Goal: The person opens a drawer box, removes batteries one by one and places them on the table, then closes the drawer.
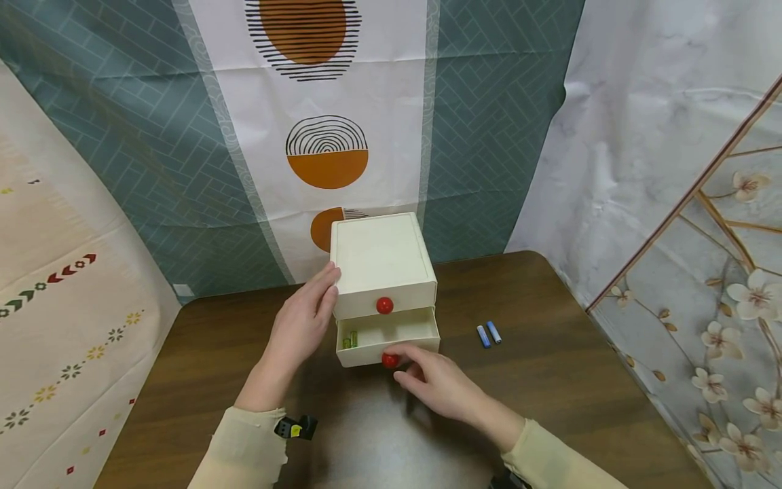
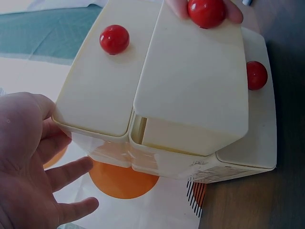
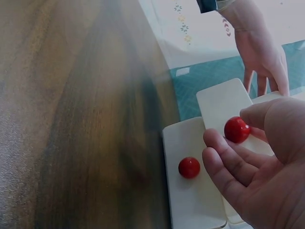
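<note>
A cream drawer cabinet [image 1: 381, 255] stands on the table, with its middle drawer [image 1: 360, 356] pulled out. My right hand [image 1: 441, 384] is at that drawer's round red knob [image 2: 207, 12], thumb and fingers on either side of it. On the cabinet's left side rests my left hand [image 1: 302, 319], its fingers extended near the top front corner. Small green batteries [image 1: 351, 340] lie in the drawer's left part. The top drawer, with its own red knob [image 1: 385, 305], is closed, and so is the bottom drawer [image 2: 264, 124].
Two blue-and-white batteries [image 1: 489, 333] lie on the brown wooden table [image 1: 525, 394] to the right of the cabinet. A patterned cloth [image 1: 489, 170] hangs behind the table, with more hangings at both sides.
</note>
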{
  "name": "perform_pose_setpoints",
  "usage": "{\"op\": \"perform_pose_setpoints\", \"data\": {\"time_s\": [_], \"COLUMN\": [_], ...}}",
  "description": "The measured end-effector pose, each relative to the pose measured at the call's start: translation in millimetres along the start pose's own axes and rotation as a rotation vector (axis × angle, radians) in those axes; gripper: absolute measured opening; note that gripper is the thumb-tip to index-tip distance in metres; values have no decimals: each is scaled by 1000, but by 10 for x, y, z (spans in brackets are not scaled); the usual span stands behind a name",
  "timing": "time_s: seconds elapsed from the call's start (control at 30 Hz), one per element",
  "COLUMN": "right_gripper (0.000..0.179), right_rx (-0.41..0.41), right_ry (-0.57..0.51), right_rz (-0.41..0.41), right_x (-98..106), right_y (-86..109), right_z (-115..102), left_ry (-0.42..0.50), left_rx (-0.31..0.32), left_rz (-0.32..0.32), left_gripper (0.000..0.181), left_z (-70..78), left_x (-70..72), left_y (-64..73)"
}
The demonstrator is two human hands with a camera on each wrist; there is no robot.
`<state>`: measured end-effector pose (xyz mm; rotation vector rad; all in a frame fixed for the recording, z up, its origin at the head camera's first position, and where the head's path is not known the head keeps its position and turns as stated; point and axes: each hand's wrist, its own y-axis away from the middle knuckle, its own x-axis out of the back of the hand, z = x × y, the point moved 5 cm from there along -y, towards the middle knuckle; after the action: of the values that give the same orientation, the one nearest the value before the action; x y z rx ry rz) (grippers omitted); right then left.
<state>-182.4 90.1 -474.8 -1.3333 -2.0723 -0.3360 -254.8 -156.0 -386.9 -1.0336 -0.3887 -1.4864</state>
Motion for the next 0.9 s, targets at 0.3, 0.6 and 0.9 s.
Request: {"op": "perform_pose_setpoints", "data": {"time_s": [0.3, 0.6, 0.9], "right_gripper": [39, 37, 37], "right_rx": [1, 1, 14], "right_ry": [-17, -27, -31], "right_rz": [-8, -12, -18], "right_x": [-21, -39, -43], "right_y": [65, 146, 220], "right_z": [-8, -1, -12], "left_ry": [0, 8, 7], "left_rx": [7, 25, 25], "left_rz": [-7, -21, -14], "left_gripper": [49, 50, 50], "left_z": [0, -4, -4], "left_x": [0, -13, -14], "left_y": [-4, 3, 9]}}
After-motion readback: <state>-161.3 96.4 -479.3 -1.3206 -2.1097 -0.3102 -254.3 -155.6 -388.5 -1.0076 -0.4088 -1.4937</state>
